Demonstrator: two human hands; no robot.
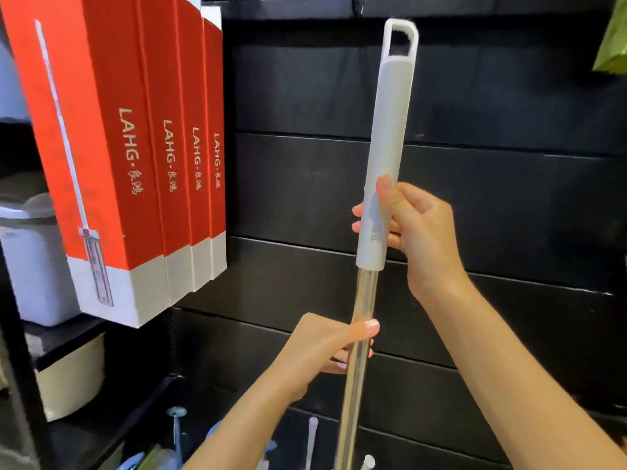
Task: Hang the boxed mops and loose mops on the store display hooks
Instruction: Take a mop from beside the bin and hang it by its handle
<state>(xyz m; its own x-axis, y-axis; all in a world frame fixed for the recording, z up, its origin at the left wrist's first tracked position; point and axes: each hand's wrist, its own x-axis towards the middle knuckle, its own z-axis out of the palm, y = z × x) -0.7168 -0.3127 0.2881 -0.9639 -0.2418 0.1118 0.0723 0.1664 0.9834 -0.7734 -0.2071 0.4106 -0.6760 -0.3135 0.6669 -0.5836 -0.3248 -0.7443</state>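
Upright, loose mop (380, 184) held by both hands: right hand (419, 232) wrapped round white handle, left hand (325, 347) wrapped round shiny pole below. Black slat wall (509, 198) seen behind; red boxed mops (135, 157) hung at left.

Bright light is shining from above. The steel pole (359, 334) is gleaming with glare. The red boxes (112, 157) at nine o'clock are looking blurry and bending outward. Corners are staying dim.

Loose mop (383, 157) held near-upright before black slat wall (509, 198). R hand (417, 232) gripped base of its white handle grip, thumb up; L hand (325, 347) gripped metal pole lower down. Hang-loop at top sat just below hook (358, 5). Four red boxed mops (142, 147) hung at left.
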